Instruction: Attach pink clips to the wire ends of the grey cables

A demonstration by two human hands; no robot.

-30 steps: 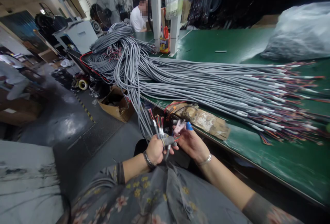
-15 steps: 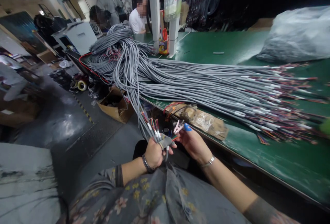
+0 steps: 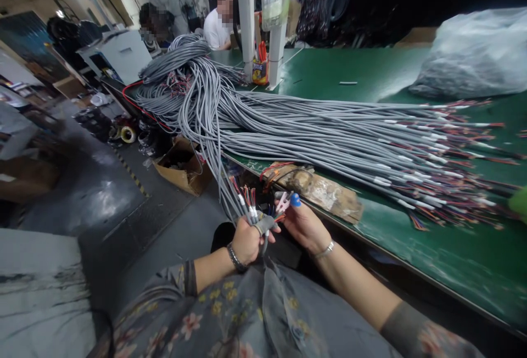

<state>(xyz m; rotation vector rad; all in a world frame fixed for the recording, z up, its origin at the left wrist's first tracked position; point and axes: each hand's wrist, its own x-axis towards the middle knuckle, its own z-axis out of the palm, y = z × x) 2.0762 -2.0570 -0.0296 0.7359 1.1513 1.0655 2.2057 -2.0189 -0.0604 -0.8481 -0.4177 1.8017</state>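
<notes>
My left hand point(image 3: 246, 242) is closed around several grey cables point(image 3: 234, 201), whose stripped ends with coloured wires stick up past the fist. Grey wrapping covers its thumb, which lies across the cables. Just right of it, my right hand point(image 3: 308, 227) pinches a small pink clip-like tool point(image 3: 282, 203); the exact kind is hard to make out. A blue cover point(image 3: 295, 200) sits on the right thumb tip. Orange and red wires point(image 3: 280, 218) point from the left thumb toward the right hand. Some of the right fingers are hidden behind the palm.
A large bundle of grey cables point(image 3: 288, 122) lies along the green table point(image 3: 329, 72), bare wire ends at the right. Near the table edge is a worn wooden board point(image 3: 329, 196). A plastic bag point(image 3: 473, 53), white posts point(image 3: 247, 17) and an open carton point(image 3: 185, 168) surround it. A person point(image 3: 217, 28) sits beyond.
My right hand and the pink tool have shifted slightly left, closer to the cable ends. The left hand keeps its grip. The whole view has moved a little.
</notes>
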